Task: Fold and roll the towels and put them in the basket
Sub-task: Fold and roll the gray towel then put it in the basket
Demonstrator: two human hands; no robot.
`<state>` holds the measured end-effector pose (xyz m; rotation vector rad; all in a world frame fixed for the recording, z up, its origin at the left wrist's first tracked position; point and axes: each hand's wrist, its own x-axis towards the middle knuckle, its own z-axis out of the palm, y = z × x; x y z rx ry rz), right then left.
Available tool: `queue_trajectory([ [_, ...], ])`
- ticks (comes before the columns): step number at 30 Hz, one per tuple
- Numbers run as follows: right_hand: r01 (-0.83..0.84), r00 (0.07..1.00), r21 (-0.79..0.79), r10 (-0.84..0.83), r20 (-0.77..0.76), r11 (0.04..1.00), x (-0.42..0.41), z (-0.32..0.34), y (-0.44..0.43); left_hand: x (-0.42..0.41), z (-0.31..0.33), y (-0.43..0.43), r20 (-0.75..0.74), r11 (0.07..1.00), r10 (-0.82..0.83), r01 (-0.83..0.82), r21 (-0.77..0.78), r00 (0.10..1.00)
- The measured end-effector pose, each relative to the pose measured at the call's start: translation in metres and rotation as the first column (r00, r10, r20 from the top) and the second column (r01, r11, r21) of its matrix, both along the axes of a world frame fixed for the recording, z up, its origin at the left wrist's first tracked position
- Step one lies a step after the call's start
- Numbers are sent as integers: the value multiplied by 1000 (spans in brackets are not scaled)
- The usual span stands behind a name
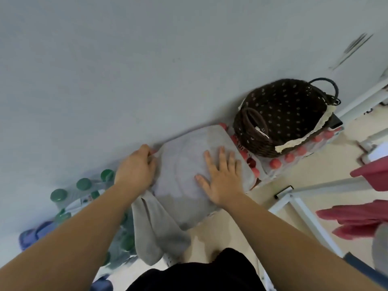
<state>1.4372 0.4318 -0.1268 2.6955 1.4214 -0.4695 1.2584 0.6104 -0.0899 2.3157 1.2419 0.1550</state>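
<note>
Noted green-capped bottles (84, 183) farthest left of the basket (283, 114), against the wall. Next toward the basket, found left hand (136, 166) curled on the left edge of the grey towel (184, 164), apparently pinching it by the wall. Found towel just left of the basket, spread flat over red-capped bottles (275, 163), with a loose end hanging off the near-left side, away from the basket. Judged the flat part's long axis to run along the wall, toward the basket. Found right hand (220, 177) pressed flat on the towel, fingers straight and spread, gripping nothing, nearer the basket than the left hand. Hands apart, towel under and between them. Logged basket right of both hands, also standing on red-capped bottles, no towel seen inside. Judged step as folding, roll not begun; next fold likely to carry the left edge over toward the basket against the right palm. Right of the basket: red cloths (357, 219) on a white rack.
</note>
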Motion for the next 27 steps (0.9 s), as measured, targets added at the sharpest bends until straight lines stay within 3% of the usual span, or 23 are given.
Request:
queue_trajectory([
  [4, -88, 996, 40, 87, 19, 995, 7, 3, 14, -18, -10, -6, 133, 997, 70, -64, -51, 989],
  [11, -143, 990, 2, 143, 19, 990, 24, -1, 37, -60, -16, -32, 41, 967, 251, -248, -57, 967],
  [16, -140, 990, -23, 140, 30, 990, 44, 0, 41, -63, -13, -48, -256, 958, 285, -263, 116, 924],
  [18, -156, 987, -17, 156, 35, 988, 43, 3, 40, -64, -17, -56, -285, 947, 321, -304, 106, 903],
  [22, -331, 944, 66, 329, 40, 941, 23, 10, 43, -57, -25, -72, -99, 907, 416, -420, -26, 904],
  [27, -468, 883, 35, 466, 59, 883, 8, 4, 43, -41, -3, -76, 32, 786, 615, -610, -100, 788],
])
